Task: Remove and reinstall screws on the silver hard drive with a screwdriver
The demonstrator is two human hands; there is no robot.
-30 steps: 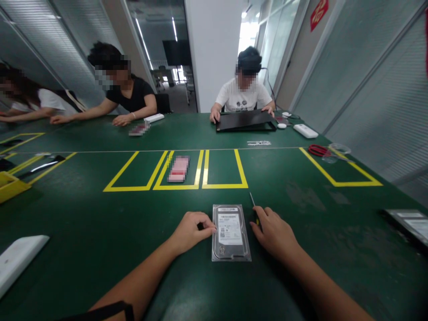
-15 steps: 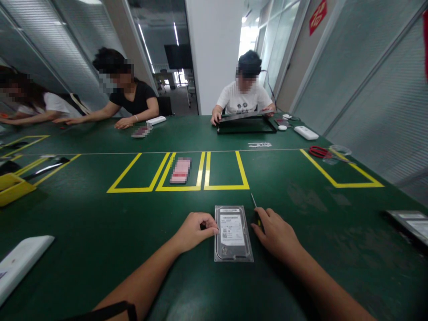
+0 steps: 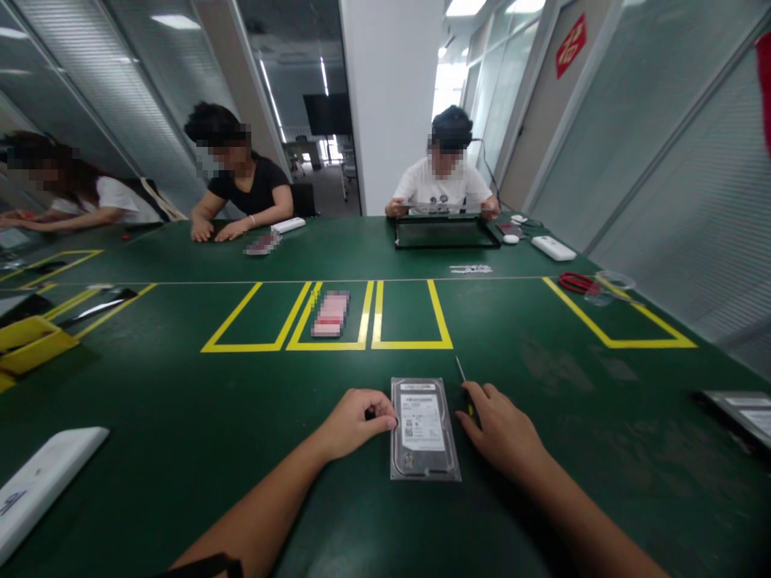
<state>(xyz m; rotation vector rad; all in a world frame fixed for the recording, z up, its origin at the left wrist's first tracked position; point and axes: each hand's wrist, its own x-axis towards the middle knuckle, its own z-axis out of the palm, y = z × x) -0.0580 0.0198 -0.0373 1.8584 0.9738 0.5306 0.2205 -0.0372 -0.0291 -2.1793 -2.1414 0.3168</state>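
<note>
A silver hard drive [image 3: 422, 429] with a white label lies flat on the green table [image 3: 241, 425], in front of me. My left hand [image 3: 356, 421] rests at the drive's left edge, fingers curled with thumb and fingertips close together; whatever they may pinch is too small to tell. To the right of the drive, my right hand [image 3: 503, 425] is closed around a screwdriver [image 3: 461, 369]. Its thin metal shaft points up and slightly left, away from me, and a bit of yellow handle shows between the fingers.
Yellow tape frames [image 3: 415, 345] lie beyond the drive, one holding a phone [image 3: 331, 314]. Red-handled scissors [image 3: 577, 282] are at the back right. A yellow bin [image 3: 39, 353] and a white device [image 3: 48, 482] stand left. Across the table, a person [image 3: 442, 185] holds a panel above a black frame.
The whole view has shifted slightly, while both my hands keep their places beside the drive. Across the table, one person's hands have drawn together, and another person's panel has changed its tilt.
</note>
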